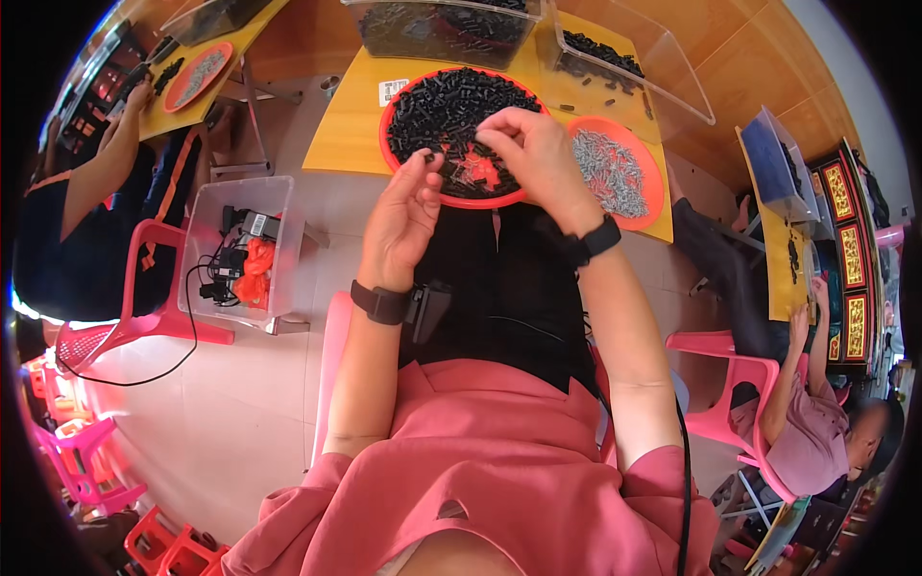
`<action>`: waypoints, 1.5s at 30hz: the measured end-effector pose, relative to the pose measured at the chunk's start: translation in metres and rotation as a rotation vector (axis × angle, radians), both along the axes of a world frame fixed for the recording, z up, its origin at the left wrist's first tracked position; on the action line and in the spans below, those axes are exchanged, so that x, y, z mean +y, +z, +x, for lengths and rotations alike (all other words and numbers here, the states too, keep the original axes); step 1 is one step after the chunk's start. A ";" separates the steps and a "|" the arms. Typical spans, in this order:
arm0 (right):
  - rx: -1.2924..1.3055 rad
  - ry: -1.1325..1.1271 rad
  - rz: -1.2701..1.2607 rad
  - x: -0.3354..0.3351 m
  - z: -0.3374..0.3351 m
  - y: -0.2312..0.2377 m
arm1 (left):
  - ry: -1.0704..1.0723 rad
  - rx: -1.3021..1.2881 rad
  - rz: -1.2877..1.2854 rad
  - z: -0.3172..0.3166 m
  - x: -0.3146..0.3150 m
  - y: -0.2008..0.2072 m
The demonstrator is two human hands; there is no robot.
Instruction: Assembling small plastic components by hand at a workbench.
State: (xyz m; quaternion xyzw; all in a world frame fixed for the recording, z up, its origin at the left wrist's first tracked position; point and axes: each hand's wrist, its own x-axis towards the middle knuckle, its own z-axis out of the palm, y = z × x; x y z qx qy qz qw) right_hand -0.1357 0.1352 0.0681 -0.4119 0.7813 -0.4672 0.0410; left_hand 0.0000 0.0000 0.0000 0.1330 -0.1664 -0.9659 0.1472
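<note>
"So, what's in the left hand [401,226]?"

"You're pinching a small black piece [429,156] between thumb and fingertip, over the round red tray [480,203]."

"And the right hand [543,158]?"

"You have its thumb and fingers drawn together above the same tray; whether they grip anything, I can't tell."

"Where's the tray?"

"Right before you, at the near edge of the yellow surface [336,144], heaped with short black cylinders [451,101]. Toward your right edge lies an orange-red plate [655,192] of silver metal pins [610,173]; a clear plastic bin [403,38] stands at the far edge."
</note>
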 end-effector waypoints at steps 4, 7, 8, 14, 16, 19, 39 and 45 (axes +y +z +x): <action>0.182 0.007 0.152 -0.010 -0.021 -0.019 | 0.076 -0.038 0.049 0.001 -0.010 -0.001; 0.342 0.061 0.241 -0.021 -0.023 -0.026 | 0.076 -0.031 0.057 0.003 -0.013 -0.004; 0.428 0.076 0.278 -0.023 -0.022 -0.027 | 0.066 -0.017 0.056 0.003 -0.012 -0.005; 0.222 0.016 0.449 -0.040 -0.013 -0.022 | 0.070 -0.020 0.046 0.001 -0.011 -0.005; 0.227 0.064 0.463 -0.044 -0.015 -0.028 | 0.069 -0.019 0.033 0.000 -0.010 -0.004; 0.205 0.093 0.445 -0.045 -0.020 -0.032 | 0.075 -0.029 0.029 0.001 -0.009 -0.004; -0.699 0.024 -0.344 -0.003 0.053 -0.009 | 0.000 -0.025 -0.166 0.000 0.010 0.010; -0.662 0.004 -0.439 -0.002 0.063 -0.020 | 0.046 -0.047 -0.324 0.002 0.013 0.016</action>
